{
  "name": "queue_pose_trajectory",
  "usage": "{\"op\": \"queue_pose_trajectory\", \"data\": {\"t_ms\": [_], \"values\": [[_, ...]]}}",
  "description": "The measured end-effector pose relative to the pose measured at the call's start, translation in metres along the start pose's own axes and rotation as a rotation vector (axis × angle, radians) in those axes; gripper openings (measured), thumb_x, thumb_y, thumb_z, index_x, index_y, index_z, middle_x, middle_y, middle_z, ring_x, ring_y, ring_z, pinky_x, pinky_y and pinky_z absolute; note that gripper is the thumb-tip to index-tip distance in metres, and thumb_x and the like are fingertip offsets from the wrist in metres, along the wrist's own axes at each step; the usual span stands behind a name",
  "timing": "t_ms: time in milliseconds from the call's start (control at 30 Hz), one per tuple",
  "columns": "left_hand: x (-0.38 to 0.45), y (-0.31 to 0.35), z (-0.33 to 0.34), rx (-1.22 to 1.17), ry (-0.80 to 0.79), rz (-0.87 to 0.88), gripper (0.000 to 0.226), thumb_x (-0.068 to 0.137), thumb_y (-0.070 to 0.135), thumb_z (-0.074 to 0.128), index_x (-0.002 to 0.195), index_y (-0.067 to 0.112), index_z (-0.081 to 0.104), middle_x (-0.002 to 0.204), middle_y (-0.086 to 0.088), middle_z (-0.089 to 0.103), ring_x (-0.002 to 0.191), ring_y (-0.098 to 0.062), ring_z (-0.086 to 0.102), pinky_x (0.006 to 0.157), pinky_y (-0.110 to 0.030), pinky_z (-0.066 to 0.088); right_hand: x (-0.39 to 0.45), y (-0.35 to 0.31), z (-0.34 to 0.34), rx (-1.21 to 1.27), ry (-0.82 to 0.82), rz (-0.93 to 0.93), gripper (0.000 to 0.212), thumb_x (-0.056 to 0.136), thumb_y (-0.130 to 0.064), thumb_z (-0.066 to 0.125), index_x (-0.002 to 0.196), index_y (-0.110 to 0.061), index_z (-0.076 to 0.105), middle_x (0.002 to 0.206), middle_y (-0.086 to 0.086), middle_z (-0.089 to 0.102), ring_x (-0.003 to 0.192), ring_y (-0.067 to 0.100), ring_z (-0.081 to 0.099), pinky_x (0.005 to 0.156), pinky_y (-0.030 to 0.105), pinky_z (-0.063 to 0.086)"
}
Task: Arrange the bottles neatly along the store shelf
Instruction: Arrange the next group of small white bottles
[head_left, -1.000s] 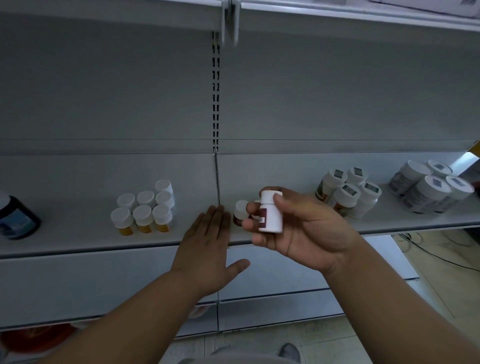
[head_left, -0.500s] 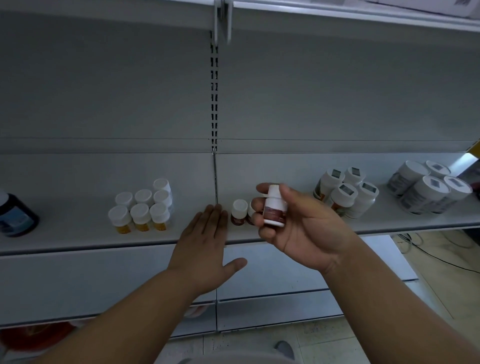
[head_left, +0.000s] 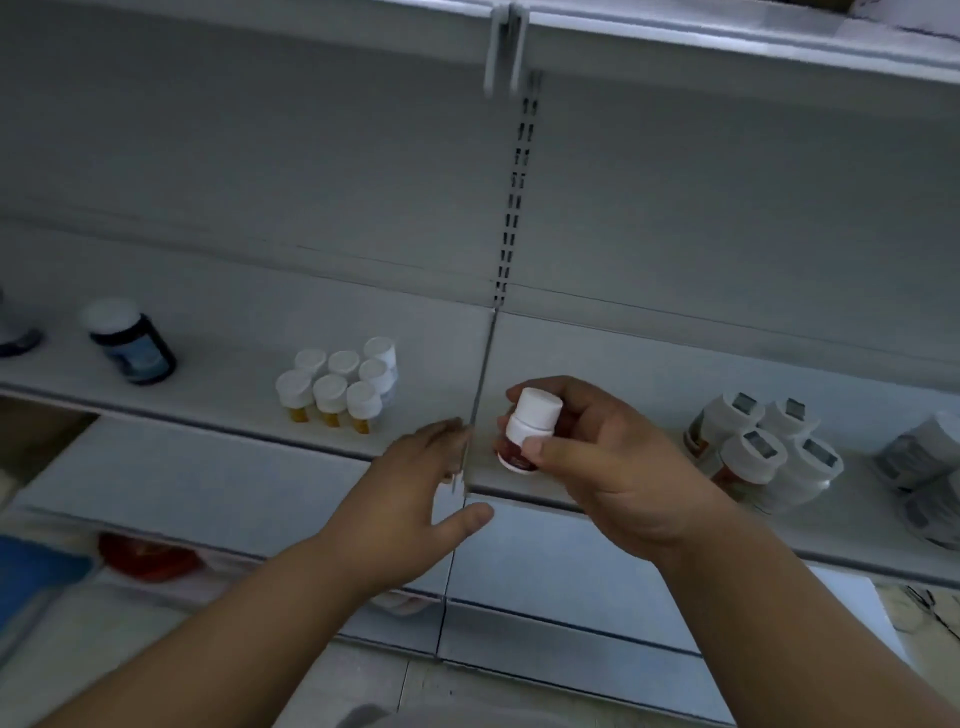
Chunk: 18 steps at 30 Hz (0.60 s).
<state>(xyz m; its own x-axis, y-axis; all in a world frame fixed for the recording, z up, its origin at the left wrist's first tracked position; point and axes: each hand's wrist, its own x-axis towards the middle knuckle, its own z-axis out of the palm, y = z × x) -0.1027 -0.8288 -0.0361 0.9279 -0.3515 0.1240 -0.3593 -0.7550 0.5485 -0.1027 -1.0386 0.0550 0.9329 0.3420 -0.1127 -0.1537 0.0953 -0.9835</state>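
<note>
The right hand (head_left: 597, 467) is pinching a small white-capped bottle (head_left: 527, 428) just above the shelf (head_left: 623, 374), mid-placement; the left hand (head_left: 410, 488) is hovering flat and empty (fingers straight). Next it likely needs setting upright near the white-capped cluster (head_left: 340, 382).

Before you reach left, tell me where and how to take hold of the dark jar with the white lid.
Take the dark jar round its body just below the white lid, coming from the front, the open shelf edge. It stands upright and alone, with free room on both sides for fingers and thumb. The left hand is free and nearer.
</note>
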Motion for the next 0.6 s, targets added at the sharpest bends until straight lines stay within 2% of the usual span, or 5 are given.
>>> {"op": "queue_pose_trajectory", "data": {"t_ms": [100,200,367,500,600], "values": [[-0.033,0.014,-0.011,-0.102,0.174,-0.124,0.071,0.081,0.070,0.049,0.143,0.035,0.042,0.138,0.018,0.048,0.125,0.005,0.041,0.103,-0.016,0.033,0.013,0.001,0.010,-0.266,-0.056,-0.050,0.035,0.077,-0.008,0.074,0.105,-0.026,0.063,0.102,0.003,0.072,0.098,0.023,0.069,0.093,0.045,0.054],[-0.064,0.022,-0.020,-0.112,0.275,-0.274,0.068,0.079,0.069,0.051,0.138,0.036,0.046,0.127,0.022,0.050,0.117,0.006,0.045,0.096,-0.020,0.040,0.027,0.005,0.032,-0.424,-0.185,-0.109,0.032,0.076,-0.015,0.078,0.097,-0.032,0.062,0.096,-0.003,0.071,0.092,0.020,0.069,0.087,0.047,0.055],[-0.120,0.013,-0.031,0.054,0.374,-0.510,0.073,0.081,0.068,0.057,0.144,0.035,0.038,0.138,0.018,0.045,0.127,-0.002,0.040,0.105,-0.024,0.035,0.043,0.024,0.097,-0.647,-0.426,-0.284,0.033,0.077,-0.023,0.080,0.099,-0.034,0.059,0.095,-0.012,0.067,0.090,0.010,0.065,0.083,0.036,0.054],[-0.175,-0.013,-0.043,0.083,0.425,-0.680,0.073,0.082,0.070,0.054,0.144,0.036,0.036,0.141,0.018,0.044,0.130,-0.004,0.038,0.109,-0.030,0.036,0.053,0.043,0.168,-0.769,-0.593,-0.432,0.039,0.076,-0.024,0.081,0.104,-0.036,0.057,0.094,-0.020,0.062,0.088,0.004,0.060,0.077,0.022,0.050],[-0.228,-0.048,-0.064,0.090,0.487,-0.802,0.074,0.080,0.072,0.050,0.143,0.036,0.037,0.139,0.018,0.045,0.127,-0.003,0.040,0.107,-0.029,0.037,0.064,0.061,0.244,-0.799,-0.717,-0.501,0.036,0.076,-0.026,0.079,0.103,-0.035,0.057,0.094,-0.019,0.062,0.089,0.004,0.059,0.076,0.024,0.050]]}}
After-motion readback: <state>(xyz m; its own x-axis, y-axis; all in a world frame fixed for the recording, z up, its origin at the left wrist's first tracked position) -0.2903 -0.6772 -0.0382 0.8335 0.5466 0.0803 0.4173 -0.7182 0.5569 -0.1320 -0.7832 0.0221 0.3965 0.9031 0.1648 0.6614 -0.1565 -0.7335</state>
